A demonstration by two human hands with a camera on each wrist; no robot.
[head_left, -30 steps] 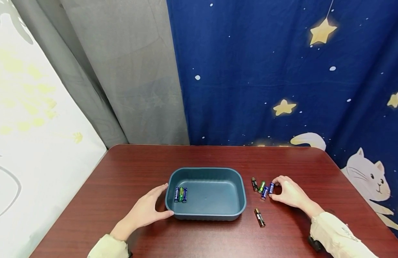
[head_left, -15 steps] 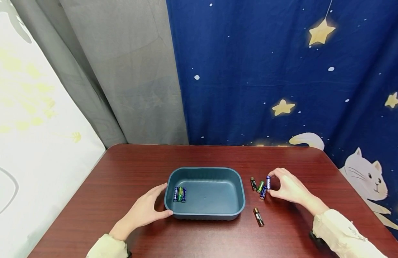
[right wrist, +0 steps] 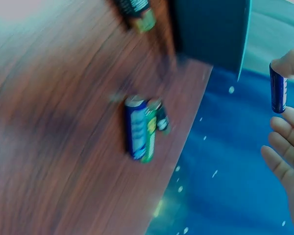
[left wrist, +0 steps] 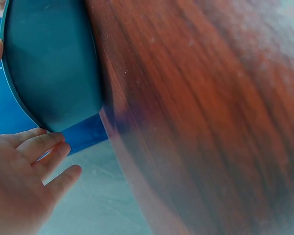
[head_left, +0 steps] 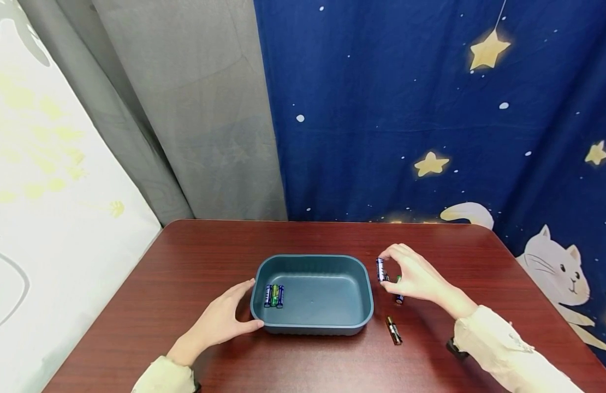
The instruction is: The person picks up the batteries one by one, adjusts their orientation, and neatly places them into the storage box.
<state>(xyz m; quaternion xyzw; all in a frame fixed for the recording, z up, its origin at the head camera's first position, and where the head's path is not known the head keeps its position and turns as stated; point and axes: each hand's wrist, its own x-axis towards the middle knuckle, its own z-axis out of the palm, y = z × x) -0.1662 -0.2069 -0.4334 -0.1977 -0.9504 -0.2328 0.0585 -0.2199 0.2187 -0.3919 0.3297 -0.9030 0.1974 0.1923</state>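
My right hand (head_left: 418,275) pinches a blue battery (head_left: 380,269) by its two ends between thumb and fingertip, just right of a teal plastic bin (head_left: 327,300). The right wrist view shows the same held battery (right wrist: 278,90) raised above the table. My left hand (head_left: 224,316) touches the bin's left end with thumb and fingertips spread along the rim. Inside the bin, at the left, two blue batteries flank a green battery (head_left: 274,295), all side by side. Beneath the right hand lie another blue battery (right wrist: 136,127), a green battery (right wrist: 151,132) and a black battery (right wrist: 162,119).
A black-and-gold battery (head_left: 393,331) lies alone on the reddish-brown table (head_left: 195,251), nearer the front, right of the bin. Behind the table hang a grey curtain (head_left: 200,109) and a blue curtain with stars (head_left: 362,109).
My right hand has lifted the blue battery from the table and carried it left, over the other batteries, towards the bin. The left hand and bin stay put.
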